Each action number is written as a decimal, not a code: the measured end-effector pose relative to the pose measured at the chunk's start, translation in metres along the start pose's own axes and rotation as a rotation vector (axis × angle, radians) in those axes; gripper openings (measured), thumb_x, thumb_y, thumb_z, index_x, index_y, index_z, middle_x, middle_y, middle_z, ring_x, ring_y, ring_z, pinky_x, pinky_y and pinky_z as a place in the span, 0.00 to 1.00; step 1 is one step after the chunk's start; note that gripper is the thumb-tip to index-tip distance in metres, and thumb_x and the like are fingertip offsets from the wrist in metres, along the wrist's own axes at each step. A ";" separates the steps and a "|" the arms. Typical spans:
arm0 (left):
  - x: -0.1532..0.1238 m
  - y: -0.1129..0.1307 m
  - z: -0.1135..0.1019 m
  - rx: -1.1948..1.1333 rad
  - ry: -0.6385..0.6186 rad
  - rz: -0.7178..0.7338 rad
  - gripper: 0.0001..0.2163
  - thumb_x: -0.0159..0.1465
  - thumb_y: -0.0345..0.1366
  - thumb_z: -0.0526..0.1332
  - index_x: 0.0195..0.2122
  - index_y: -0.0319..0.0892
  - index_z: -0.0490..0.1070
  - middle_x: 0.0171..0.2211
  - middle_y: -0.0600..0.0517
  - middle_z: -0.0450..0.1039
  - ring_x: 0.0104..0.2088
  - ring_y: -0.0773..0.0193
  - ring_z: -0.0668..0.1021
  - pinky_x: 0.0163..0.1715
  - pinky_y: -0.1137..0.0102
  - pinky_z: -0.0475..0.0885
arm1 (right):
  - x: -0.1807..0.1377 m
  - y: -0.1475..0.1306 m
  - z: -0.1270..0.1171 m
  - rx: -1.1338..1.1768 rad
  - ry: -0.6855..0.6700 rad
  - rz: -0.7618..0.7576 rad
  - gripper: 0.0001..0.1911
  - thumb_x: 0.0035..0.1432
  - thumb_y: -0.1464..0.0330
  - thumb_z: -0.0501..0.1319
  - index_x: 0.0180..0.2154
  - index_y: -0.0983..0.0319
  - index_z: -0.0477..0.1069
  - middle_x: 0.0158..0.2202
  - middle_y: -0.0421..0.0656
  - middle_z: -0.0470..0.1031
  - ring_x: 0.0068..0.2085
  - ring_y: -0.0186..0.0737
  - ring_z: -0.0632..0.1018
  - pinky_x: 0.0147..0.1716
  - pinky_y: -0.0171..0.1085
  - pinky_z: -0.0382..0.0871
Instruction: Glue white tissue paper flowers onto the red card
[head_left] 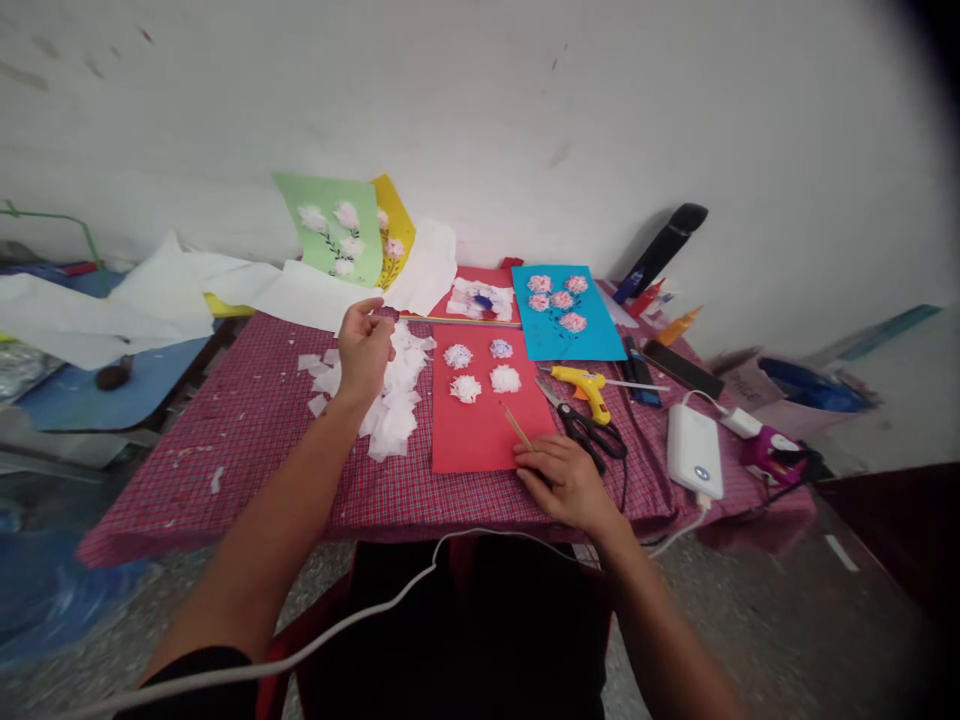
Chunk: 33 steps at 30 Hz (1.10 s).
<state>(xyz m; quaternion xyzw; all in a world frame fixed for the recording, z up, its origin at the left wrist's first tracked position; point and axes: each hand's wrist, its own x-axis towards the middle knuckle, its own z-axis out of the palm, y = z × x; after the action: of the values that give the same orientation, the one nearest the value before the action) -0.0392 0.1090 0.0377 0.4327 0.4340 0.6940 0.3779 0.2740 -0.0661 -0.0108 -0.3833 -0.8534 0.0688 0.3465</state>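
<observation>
The desk (180,490) is covered by a red-checked cloth (645,470) flecked with paper bits, and it stands against a scuffed white wall (525,120) above a concrete floor (780,610). A green card (330,225) and a yellow card (395,225), both with flowers on them, lean at the back, and loose white paper sheets (112,310) spill off to the left. A blue card (566,315) with pink flowers lies flat at the back, just beside a red card (480,430) that holds four white paper flowers (465,388). On the right of the desk are a yellow glue gun (581,385), black-handled scissors (581,430) and a white power bank (695,450) with its cable. Further right, a pale box (750,392) holds something blue, too blurred to name. A heap of white tissue scraps (394,395) sits on the cloth, just left of the red card. The left hand (364,350) is raised just above the heap, with its fingers curled toward the thumb in a loose pinch; whatever it may hold is too small to tell. The right hand (562,485) rests low at the red card's lower corner, fingers together, with a thin wooden stick (516,427) running into its fingertips.
</observation>
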 end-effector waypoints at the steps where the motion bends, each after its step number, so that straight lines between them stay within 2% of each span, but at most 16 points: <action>1: 0.001 -0.001 -0.001 0.004 0.005 0.009 0.15 0.58 0.26 0.62 0.46 0.45 0.69 0.28 0.59 0.66 0.16 0.75 0.61 0.14 0.75 0.61 | 0.000 0.000 -0.001 0.003 -0.006 0.001 0.11 0.63 0.73 0.66 0.47 0.56 0.77 0.45 0.44 0.85 0.44 0.45 0.84 0.50 0.50 0.77; 6: 0.005 -0.007 -0.004 0.021 0.013 0.048 0.16 0.58 0.27 0.63 0.47 0.45 0.69 0.30 0.59 0.68 0.16 0.75 0.64 0.15 0.75 0.62 | -0.001 0.001 -0.001 0.020 0.002 0.007 0.10 0.63 0.72 0.66 0.46 0.56 0.77 0.44 0.44 0.85 0.44 0.46 0.84 0.50 0.50 0.77; 9: 0.007 -0.012 -0.007 0.074 0.009 0.077 0.17 0.60 0.30 0.63 0.50 0.46 0.70 0.34 0.56 0.72 0.21 0.73 0.71 0.18 0.75 0.66 | -0.002 0.003 0.000 0.020 0.017 0.005 0.11 0.63 0.72 0.66 0.46 0.56 0.77 0.44 0.44 0.85 0.44 0.45 0.84 0.49 0.50 0.77; 12: 0.010 -0.015 -0.012 0.211 -0.015 0.125 0.12 0.62 0.33 0.64 0.47 0.44 0.75 0.37 0.52 0.77 0.30 0.68 0.78 0.31 0.72 0.74 | -0.002 0.004 0.001 0.026 0.026 0.007 0.11 0.63 0.72 0.66 0.46 0.56 0.77 0.43 0.44 0.85 0.43 0.45 0.84 0.49 0.49 0.77; 14: 0.013 -0.016 -0.017 0.388 -0.084 0.189 0.09 0.62 0.34 0.64 0.43 0.43 0.78 0.39 0.49 0.80 0.37 0.62 0.80 0.42 0.66 0.76 | -0.001 0.004 0.001 0.029 0.027 0.012 0.10 0.63 0.72 0.65 0.46 0.56 0.78 0.43 0.44 0.85 0.43 0.45 0.84 0.48 0.49 0.78; 16: 0.014 -0.016 -0.021 0.625 -0.195 0.287 0.08 0.62 0.34 0.64 0.41 0.45 0.80 0.41 0.47 0.81 0.44 0.56 0.80 0.52 0.59 0.73 | -0.002 0.005 0.002 0.027 0.026 0.016 0.10 0.63 0.72 0.65 0.46 0.55 0.78 0.42 0.44 0.85 0.43 0.46 0.84 0.48 0.49 0.78; 19: 0.011 -0.017 -0.026 0.987 -0.375 0.457 0.10 0.63 0.34 0.63 0.43 0.46 0.81 0.47 0.45 0.80 0.53 0.48 0.77 0.60 0.50 0.66 | -0.002 0.005 0.002 0.023 0.025 0.022 0.10 0.63 0.72 0.65 0.46 0.56 0.78 0.42 0.44 0.85 0.43 0.46 0.84 0.47 0.50 0.78; 23: -0.001 -0.021 -0.027 1.295 -0.477 0.529 0.13 0.63 0.39 0.64 0.46 0.44 0.81 0.59 0.41 0.73 0.66 0.38 0.66 0.67 0.42 0.54 | -0.002 0.004 0.002 0.026 0.018 0.026 0.10 0.63 0.72 0.65 0.46 0.56 0.78 0.43 0.44 0.85 0.43 0.46 0.84 0.48 0.50 0.78; 27: -0.005 -0.026 -0.027 1.367 -0.499 0.503 0.13 0.61 0.44 0.65 0.42 0.44 0.81 0.60 0.40 0.72 0.67 0.37 0.63 0.68 0.41 0.51 | -0.001 0.004 0.002 0.014 0.016 0.027 0.10 0.63 0.72 0.65 0.46 0.56 0.78 0.43 0.44 0.85 0.43 0.46 0.84 0.49 0.50 0.78; 33: -0.003 -0.024 -0.023 1.291 -0.517 0.540 0.05 0.63 0.37 0.62 0.35 0.49 0.78 0.51 0.47 0.77 0.62 0.45 0.69 0.66 0.44 0.53 | -0.001 0.005 0.003 0.007 0.022 0.011 0.10 0.63 0.72 0.65 0.46 0.55 0.78 0.42 0.44 0.85 0.42 0.46 0.84 0.48 0.50 0.78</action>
<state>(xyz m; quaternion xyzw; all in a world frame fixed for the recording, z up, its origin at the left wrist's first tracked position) -0.0563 0.1082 0.0092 0.8097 0.5309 0.2459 -0.0450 0.2760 -0.0626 -0.0154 -0.3877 -0.8472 0.0695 0.3566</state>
